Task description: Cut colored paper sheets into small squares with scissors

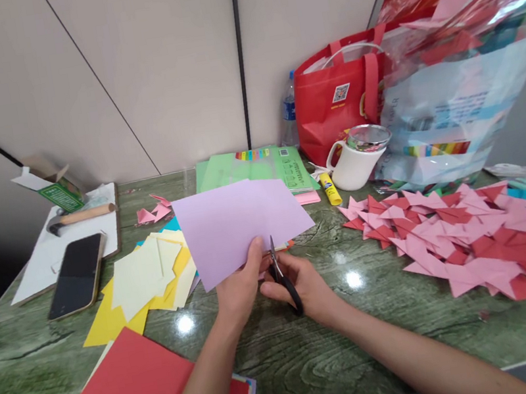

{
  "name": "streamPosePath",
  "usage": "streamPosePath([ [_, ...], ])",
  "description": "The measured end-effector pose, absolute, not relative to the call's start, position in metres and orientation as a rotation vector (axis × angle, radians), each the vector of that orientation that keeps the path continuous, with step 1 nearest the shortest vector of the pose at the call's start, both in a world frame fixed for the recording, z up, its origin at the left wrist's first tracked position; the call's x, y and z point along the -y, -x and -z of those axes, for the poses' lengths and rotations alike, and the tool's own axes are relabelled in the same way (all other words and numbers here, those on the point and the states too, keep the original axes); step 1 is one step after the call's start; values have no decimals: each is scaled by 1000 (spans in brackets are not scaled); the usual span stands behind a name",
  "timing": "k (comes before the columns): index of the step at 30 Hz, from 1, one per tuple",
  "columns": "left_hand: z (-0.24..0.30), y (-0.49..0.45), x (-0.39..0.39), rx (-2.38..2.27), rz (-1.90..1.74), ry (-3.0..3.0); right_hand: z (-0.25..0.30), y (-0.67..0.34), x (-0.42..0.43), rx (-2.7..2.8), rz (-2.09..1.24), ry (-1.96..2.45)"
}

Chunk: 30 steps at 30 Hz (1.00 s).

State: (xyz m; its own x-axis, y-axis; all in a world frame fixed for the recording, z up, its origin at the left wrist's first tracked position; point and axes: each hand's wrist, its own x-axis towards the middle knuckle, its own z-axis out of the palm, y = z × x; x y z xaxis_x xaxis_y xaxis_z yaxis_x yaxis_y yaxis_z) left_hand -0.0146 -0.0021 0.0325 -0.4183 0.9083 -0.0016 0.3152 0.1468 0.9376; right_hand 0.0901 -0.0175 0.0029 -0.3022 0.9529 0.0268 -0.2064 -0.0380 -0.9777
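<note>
A sheet of purple paper (233, 228) is raised above the middle of the table, gripped at its lower edge by my left hand (242, 287). My right hand (302, 287) is closed around black-handled scissors (287, 284), whose blades point up at the paper's lower edge beside my left thumb. Whether the blades have cut into the sheet I cannot tell. Behind and left of the paper lie cream and yellow paper pieces (140, 273). Under my left forearm is a stack of coloured sheets with red paper (136, 390) on top.
To the right spreads a heap of pink and red folded paper pieces (452, 227). Behind it stand a white mug (355, 166), a glue stick (330, 189), a red bag (343, 104) and a plastic bag (452, 100). On the left are a phone (77, 276) and a hammer (81, 216).
</note>
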Motion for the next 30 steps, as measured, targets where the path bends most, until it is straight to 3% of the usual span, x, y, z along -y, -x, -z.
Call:
streamPosePath([
  [22, -14, 16, -3, -1530, -1422, -1003, 6, -87, 19, 1214, -1520, 915],
  [30, -16, 17, -2, -1690, -1344, -1042, 4, -87, 18, 1203, -1500, 868],
])
